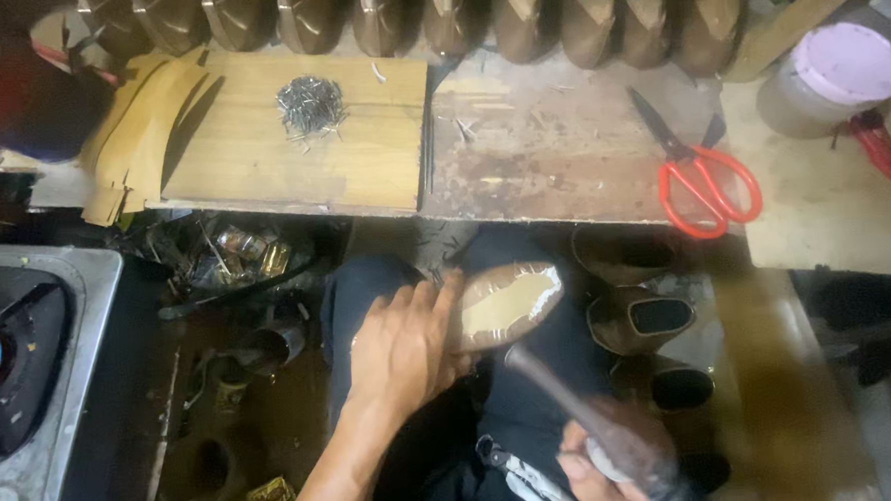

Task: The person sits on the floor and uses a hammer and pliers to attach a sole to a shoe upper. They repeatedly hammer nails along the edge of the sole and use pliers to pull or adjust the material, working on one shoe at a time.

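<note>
At nine o'clock in the head view sits a gas stove (20, 369) with a steel top, its burner dark. Toward eleven o'clock, a stack of tan leather pieces (135, 134) lies against the left edge of a wooden board (301, 152) on the counter (552, 166), and a small heap of nails (310, 105) rests near the board's far side. Below the board, at about eight o'clock, a clutter of cans and scraps (236, 260) fills the dark space under the counter. Just left of centre, the left hand (402, 348) lies palm down over the heel end of a shoe (508, 303) held sole up on the person's lap, its grip closed around the shoe with the fingers spread along the edge; the pale sole points toward one o'clock. At five o'clock the right hand (600, 469) has its grip wrapped around the handle of a hammer (583, 420), which is blurred, with its head just beside the shoe's sole. Along twelve o'clock a row of brown shoe uppers (515, 12) lines the counter's back edge. Right of the shoe, at three o'clock, several dark shoes (641, 317) stand with openings up. Red-handled scissors (698, 174) lie on the counter at two o'clock, and a round tub with a pink lid (833, 73) stands at one o'clock, near the right edge.
</note>
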